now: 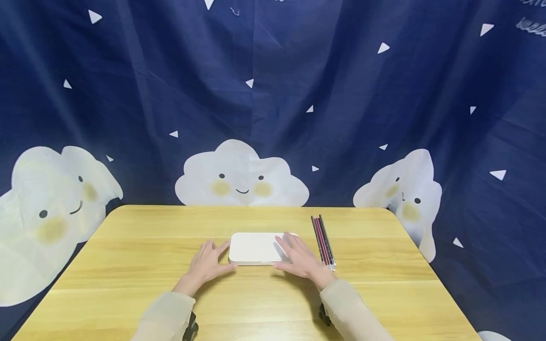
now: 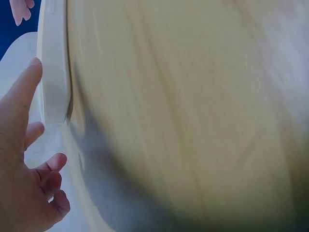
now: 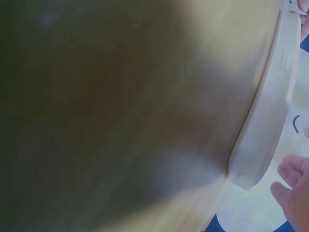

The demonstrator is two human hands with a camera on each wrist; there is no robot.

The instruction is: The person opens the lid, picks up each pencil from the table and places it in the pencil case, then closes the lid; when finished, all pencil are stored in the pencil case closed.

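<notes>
Both hands lie flat with fingers spread: the left hand touches the left edge of the white case mid-counter, while the right hand rests on its right end, hiding it. Pencils lie just beside. Wrist views are blurred.

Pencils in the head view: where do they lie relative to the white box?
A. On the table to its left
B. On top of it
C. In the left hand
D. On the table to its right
D: the pencils lie on the table, right of the white box, beside the right hand.
</notes>
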